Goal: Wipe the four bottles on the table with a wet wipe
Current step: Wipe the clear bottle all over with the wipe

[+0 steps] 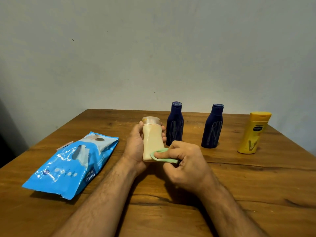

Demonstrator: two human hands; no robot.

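While our left hand (136, 144) clasps the beige bottle (152, 142) upright above the table (239, 194), our right hand (186, 165) pinches the green wipe (160, 155) against its base. Its long axis runs up toward the cap, so we judge the stroke goes upward; contact looks firm, though fingers hide it.

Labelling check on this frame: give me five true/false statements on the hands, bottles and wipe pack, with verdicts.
1. The left hand holds the beige bottle. True.
2. The right hand presses a green wipe against the bottle's cap end. False: the wipe is at its lower end, away from the cap.
3. Two dark blue bottles stand upright on the table. True.
4. The yellow bottle lies flat. False: it stands upright, at the right end of the row.
5. The blue wipe pack lies to the right of both hands. False: it lies to their left.
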